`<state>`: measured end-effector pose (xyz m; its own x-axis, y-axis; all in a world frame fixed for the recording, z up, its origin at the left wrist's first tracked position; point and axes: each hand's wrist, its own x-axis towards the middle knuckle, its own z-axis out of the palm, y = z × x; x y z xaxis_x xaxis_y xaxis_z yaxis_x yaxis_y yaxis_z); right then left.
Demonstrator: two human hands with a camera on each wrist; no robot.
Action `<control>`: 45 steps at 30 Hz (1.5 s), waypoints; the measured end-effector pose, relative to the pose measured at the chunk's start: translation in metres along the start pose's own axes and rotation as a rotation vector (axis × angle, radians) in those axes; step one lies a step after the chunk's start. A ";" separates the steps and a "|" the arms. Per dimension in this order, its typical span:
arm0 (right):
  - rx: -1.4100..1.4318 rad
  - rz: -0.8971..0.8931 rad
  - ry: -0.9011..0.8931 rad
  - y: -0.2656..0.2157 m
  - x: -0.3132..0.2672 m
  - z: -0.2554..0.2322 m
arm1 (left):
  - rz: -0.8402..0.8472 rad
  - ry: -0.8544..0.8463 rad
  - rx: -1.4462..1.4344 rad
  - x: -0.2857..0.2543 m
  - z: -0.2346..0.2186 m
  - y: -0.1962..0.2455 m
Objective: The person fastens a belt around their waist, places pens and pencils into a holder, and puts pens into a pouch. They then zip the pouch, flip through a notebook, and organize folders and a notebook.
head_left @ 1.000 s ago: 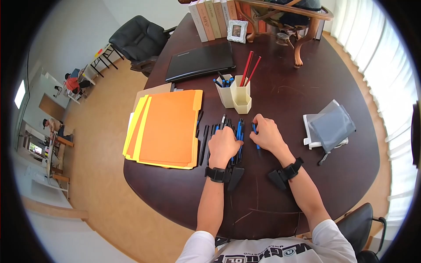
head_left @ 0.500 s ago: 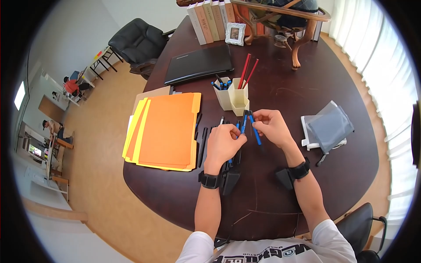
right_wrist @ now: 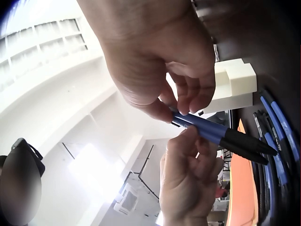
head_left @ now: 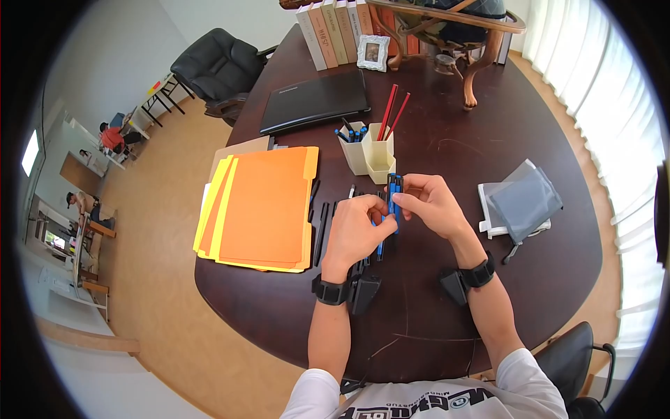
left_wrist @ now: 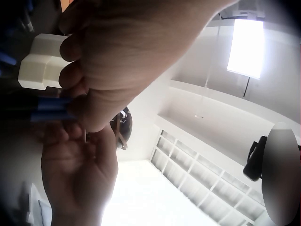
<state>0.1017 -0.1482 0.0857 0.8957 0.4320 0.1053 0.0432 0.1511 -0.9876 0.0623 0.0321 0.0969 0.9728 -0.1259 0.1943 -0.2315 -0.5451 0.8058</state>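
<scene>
Two blue pens with black grips (right_wrist: 209, 129) are held side by side just in front of the cream hexagonal pen holder (head_left: 381, 167). My left hand (head_left: 357, 232) pinches them between thumb and fingers, around their middle. At their upper end the thumb and fingertips of my right hand (head_left: 436, 204) pinch the pens too. Under and beside my left hand lies a row of several black and blue pens (right_wrist: 284, 125) on the dark table, partly hidden by that hand in the head view. Red pencils (head_left: 389, 112) and several blue-ended pens (head_left: 354, 134) stand in the holder.
Orange and yellow folders (head_left: 269, 209) lie left of the pens. Behind them is a closed black laptop (head_left: 314, 103). Mesh pouches (head_left: 523, 199) lie at the right. Books (head_left: 335, 35), a white photo frame (head_left: 373, 52) and a globe stand (head_left: 471, 80) stand at the back.
Both hands have lifted from the table and come together. The right hand has brought its pen leftward against the one in the left hand, so the two pens now lie side by side.
</scene>
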 end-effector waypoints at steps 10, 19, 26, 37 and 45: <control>0.067 -0.035 -0.018 -0.005 -0.003 -0.002 | 0.089 -0.052 -0.005 -0.004 -0.007 0.014; 0.175 -0.044 -0.023 -0.007 -0.005 -0.005 | 0.060 -0.103 -0.046 -0.006 -0.010 0.015; 0.154 -0.056 -0.051 -0.005 -0.004 -0.005 | 0.012 -0.150 -0.003 -0.006 -0.014 0.022; 0.128 -0.083 -0.076 -0.005 -0.004 -0.006 | 0.007 -0.142 0.019 -0.007 -0.013 0.023; 0.103 -0.076 -0.084 -0.004 -0.004 -0.006 | 0.007 -0.149 0.028 -0.009 -0.014 0.023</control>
<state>0.1002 -0.1561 0.0886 0.8513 0.4880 0.1927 0.0600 0.2744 -0.9597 0.0483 0.0317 0.1216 0.9614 -0.2507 0.1130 -0.2404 -0.5665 0.7882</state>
